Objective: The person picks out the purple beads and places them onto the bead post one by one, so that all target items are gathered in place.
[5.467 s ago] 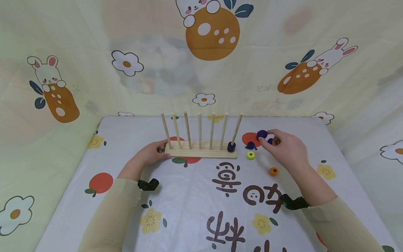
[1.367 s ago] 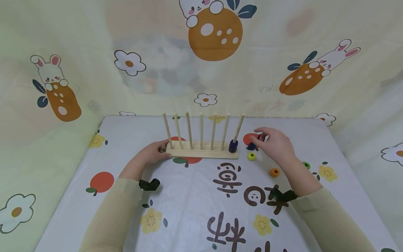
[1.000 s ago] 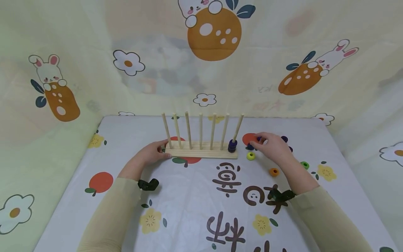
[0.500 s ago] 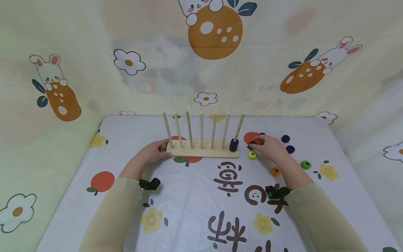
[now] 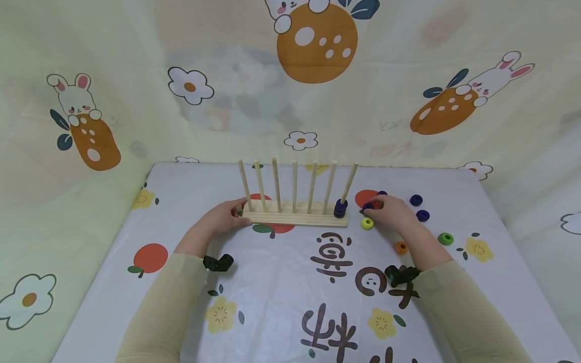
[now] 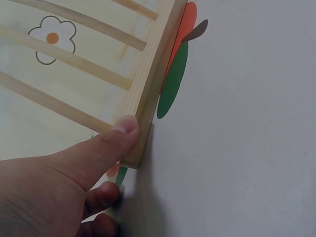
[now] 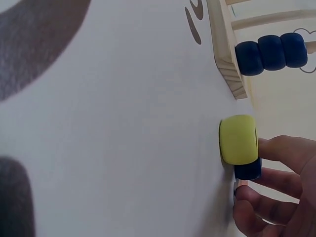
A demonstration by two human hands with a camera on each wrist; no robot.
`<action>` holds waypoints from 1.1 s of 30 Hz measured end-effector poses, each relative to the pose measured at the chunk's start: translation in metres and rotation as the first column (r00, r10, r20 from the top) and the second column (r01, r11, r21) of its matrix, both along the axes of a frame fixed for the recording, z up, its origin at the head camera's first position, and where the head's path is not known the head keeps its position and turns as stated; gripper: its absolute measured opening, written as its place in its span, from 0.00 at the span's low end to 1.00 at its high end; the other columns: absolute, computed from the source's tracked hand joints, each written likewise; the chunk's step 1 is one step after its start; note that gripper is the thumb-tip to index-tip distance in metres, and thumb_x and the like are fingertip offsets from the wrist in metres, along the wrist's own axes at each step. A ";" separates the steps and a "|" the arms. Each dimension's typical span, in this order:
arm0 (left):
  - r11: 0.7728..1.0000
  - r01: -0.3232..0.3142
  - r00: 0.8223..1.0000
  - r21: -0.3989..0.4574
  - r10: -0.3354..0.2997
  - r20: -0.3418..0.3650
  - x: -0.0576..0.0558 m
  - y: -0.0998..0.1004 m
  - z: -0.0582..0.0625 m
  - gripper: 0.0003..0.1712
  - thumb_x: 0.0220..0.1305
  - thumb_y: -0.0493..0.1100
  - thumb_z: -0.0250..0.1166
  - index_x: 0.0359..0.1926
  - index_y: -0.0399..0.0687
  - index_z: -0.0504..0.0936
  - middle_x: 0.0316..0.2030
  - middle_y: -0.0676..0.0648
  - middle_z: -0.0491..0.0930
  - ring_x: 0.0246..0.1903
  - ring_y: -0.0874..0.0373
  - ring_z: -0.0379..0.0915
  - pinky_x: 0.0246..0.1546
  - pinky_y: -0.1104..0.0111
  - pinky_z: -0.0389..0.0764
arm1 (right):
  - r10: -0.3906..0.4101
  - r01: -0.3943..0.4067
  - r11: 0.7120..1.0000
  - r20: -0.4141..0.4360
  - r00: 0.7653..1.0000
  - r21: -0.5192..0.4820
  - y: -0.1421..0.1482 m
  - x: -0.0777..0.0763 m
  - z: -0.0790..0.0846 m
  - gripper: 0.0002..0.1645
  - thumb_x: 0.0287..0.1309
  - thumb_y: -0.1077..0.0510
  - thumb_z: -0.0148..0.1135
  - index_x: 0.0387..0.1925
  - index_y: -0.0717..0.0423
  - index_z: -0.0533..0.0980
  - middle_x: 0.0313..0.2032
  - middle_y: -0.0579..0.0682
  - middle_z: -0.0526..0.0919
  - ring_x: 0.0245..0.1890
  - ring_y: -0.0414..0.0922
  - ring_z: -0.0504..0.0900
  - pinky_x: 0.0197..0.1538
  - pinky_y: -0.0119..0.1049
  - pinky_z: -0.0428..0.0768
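Observation:
My left hand [image 5: 222,222] grips the left end of a wooden peg rack [image 5: 295,218], its thumb on top of the base in the left wrist view. Three dark blue beads [image 7: 271,53] are stacked on the rightmost peg; the other pegs are bare. To the right of the rack, my right hand [image 5: 388,212] pinches a dark blue bead [image 5: 368,206] down at the tablecloth. Just in front of it lies a yellow-green bead [image 5: 367,223], which partly hides the pinched bead in the right wrist view.
Behind the right hand's fingers another blue bead [image 5: 382,193] partly shows. Farther right lie two blue beads [image 5: 416,200] and a green bead [image 5: 446,238]. An orange bead [image 5: 401,247] sits beside the right wrist. A patterned cloth wall [image 5: 245,116] rises behind the table.
Since the oldest frame, the blue bead my right hand held has left it, and the rightmost stack is taller. That hand has moved left and lower onto another blue bead. My left hand stays put.

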State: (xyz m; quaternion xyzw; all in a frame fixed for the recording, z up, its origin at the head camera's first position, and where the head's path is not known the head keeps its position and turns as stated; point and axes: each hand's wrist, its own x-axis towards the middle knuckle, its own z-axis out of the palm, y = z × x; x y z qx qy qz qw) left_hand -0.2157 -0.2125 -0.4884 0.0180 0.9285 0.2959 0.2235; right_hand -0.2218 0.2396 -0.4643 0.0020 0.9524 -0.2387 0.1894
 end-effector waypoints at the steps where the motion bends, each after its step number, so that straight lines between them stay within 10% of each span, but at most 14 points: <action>1: 1.000 0.002 1.000 -0.002 -0.002 -0.001 0.000 0.000 0.000 0.46 0.61 0.57 0.70 0.76 0.66 0.59 0.37 0.43 0.70 0.39 0.51 0.66 0.37 0.60 0.66 | 0.000 -0.001 1.000 0.003 1.000 0.001 0.001 0.000 0.001 0.36 0.66 0.42 0.59 0.67 0.58 0.68 0.59 0.69 0.71 0.55 0.64 0.70 0.56 0.61 0.70; 33: 1.000 0.011 1.000 0.000 -0.011 -0.023 0.001 0.000 0.001 0.46 0.61 0.57 0.70 0.76 0.62 0.59 0.38 0.44 0.70 0.39 0.51 0.66 0.38 0.60 0.66 | -0.026 0.027 1.000 -0.042 0.999 0.016 0.004 0.003 0.004 0.41 0.65 0.37 0.59 0.69 0.59 0.66 0.56 0.67 0.72 0.49 0.60 0.71 0.47 0.53 0.73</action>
